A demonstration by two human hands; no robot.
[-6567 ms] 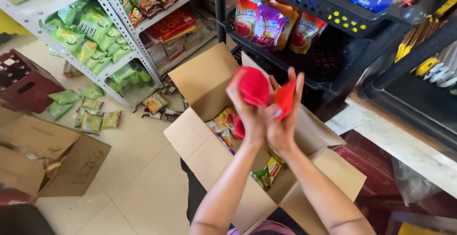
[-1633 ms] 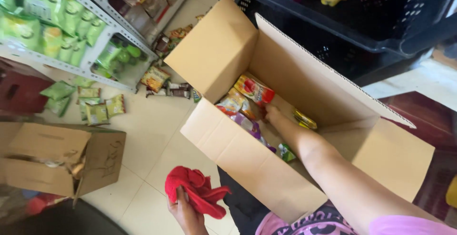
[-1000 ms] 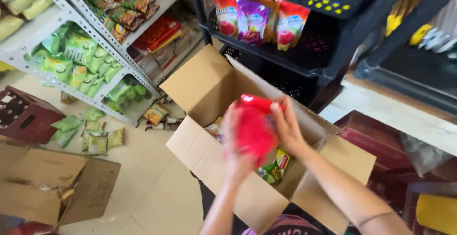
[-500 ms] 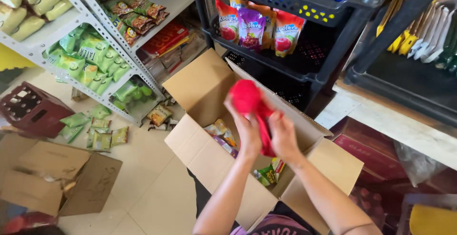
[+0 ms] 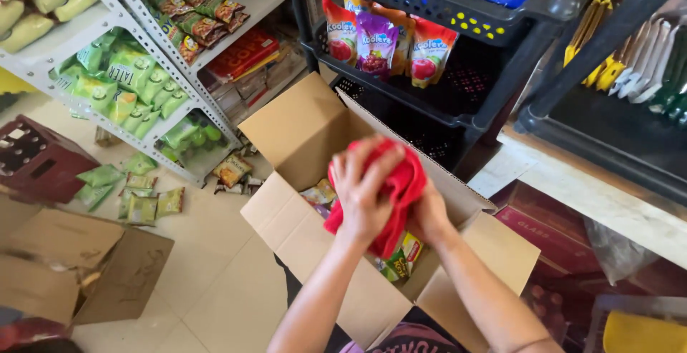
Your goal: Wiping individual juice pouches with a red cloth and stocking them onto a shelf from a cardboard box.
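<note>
Red cloth (image 5: 397,188) is being bunched between both hands above an open cardboard box (image 5: 300,138). The left hand (image 5: 363,195) is lying over its front with fingers spread and pressing in, while the right hand (image 5: 428,216) is gripping it from behind, mostly hidden by the fabric. Inside the box, a few small snack packets (image 5: 401,256) in yellow, green and red are showing beneath the cloth. Three upright fruit-drink pouches (image 5: 386,42), red, purple and orange, are hanging at the black rack's edge behind the box. A white metal shelf (image 5: 143,103) at left is holding many green packets, with about six more green packets (image 5: 129,192) lying on the tiled floor. A second, flattened cardboard box (image 5: 79,260) is sitting at lower left beside a dark red crate (image 5: 36,160).
</note>
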